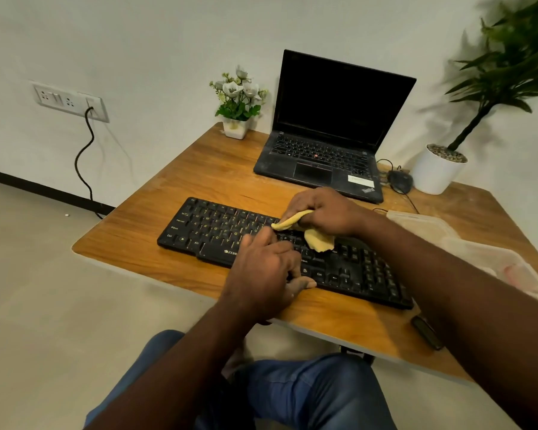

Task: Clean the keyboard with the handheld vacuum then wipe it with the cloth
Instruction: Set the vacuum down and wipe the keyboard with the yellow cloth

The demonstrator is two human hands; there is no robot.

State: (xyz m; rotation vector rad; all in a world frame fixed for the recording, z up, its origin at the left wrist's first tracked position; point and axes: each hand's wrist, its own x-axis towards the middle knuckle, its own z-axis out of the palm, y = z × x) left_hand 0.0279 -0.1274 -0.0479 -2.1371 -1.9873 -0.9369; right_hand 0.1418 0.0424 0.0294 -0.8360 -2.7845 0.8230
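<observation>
— Where's the cloth?
— The yellow cloth (319, 240) is bunched in the right hand (323, 212), fingers curled round it, down on the middle keys of the black keyboard (212, 225)
— And the other hand?
— The left hand (261, 271) lies on the keys just beside the cloth, fingers fairly straight and holding nothing, thumb at the near edge
— The keyboard itself?
— Flat on the wooden counter (199, 178), slanting across it, in front of an open laptop (333, 119) (screen dark). A mouse (401, 181) sits beside the laptop, a small flower pot (236, 128) at the far edge
</observation>
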